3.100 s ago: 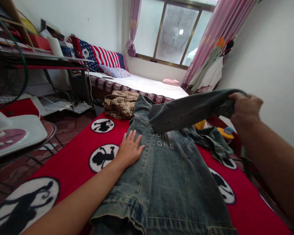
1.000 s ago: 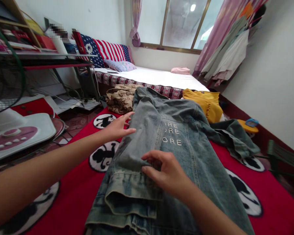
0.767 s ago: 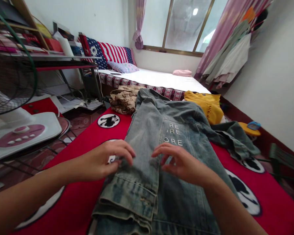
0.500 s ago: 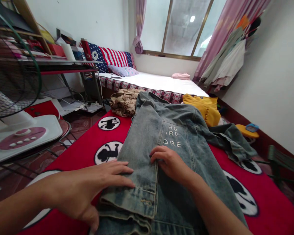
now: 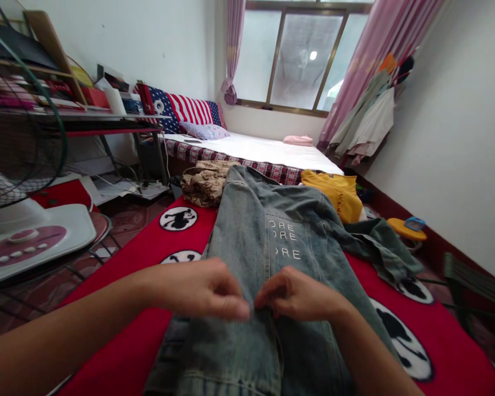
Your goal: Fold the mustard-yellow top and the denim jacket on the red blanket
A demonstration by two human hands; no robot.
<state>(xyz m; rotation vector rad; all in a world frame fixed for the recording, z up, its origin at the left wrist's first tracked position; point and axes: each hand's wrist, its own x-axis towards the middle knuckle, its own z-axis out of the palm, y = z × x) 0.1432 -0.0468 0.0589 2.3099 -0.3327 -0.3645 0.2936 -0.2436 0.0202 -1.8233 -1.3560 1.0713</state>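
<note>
Denim jacket (image 5: 251, 242), stonewashed blue-grey, lay flat on a red mat (image 5: 115, 264) printed with black-and-white monkey roundels, back facing up, collar at the far end. White letters ending in "ORE" (image 5: 284, 239) ran in three rows across the back. One sleeve (image 5: 226, 352) lay folded lengthwise over the jacket's left half, running toward the near end; the other sleeve (image 5: 379, 245) sprawled out to the right across the mat.

Left hand (image 5: 202, 291) and right hand (image 5: 297, 294) sat just beside each other over the jacket's middle, at the folded sleeve's right edge. Fingers of both curled inward, partly closed, tips nearly meeting at the denim. Whether they pinched the cloth: could not tell.

Brown patterned cloth (image 5: 204, 184) lay bunched just left of the collar, yellow garment (image 5: 332, 192) beyond the right shoulder. Farther off stood a bed (image 5: 251, 151) with a white sheet. Electric fan (image 5: 20, 143) near the mat's left edge.
</note>
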